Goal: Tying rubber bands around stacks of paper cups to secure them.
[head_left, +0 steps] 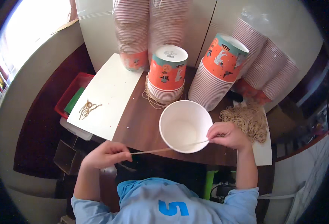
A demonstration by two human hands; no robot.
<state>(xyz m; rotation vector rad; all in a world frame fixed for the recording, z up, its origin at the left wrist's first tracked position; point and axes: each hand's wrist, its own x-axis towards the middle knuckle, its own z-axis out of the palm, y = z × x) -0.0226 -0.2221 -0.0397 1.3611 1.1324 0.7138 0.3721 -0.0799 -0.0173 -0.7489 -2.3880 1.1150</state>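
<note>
A white paper bucket (183,121) stands with its mouth toward me at the table's near edge. My left hand (110,154), left of the bucket, is closed in a pinch on a thin tan string (151,151). The string runs taut to the bucket's near rim, and a short tail hangs below my left fingers. At the bucket's right rim, my right hand (228,135) pinches the string where it leaves the bucket's inside. Whether the string goes through holes in the wall, I cannot make out.
Behind stand a short stack of upside-down orange buckets (167,74) with strings around its base and a taller leaning stack (218,71). A heap of tan strings (246,121) lies right; a few strings (88,108) lie left. Bagged bucket stacks (132,33) stand at the wall.
</note>
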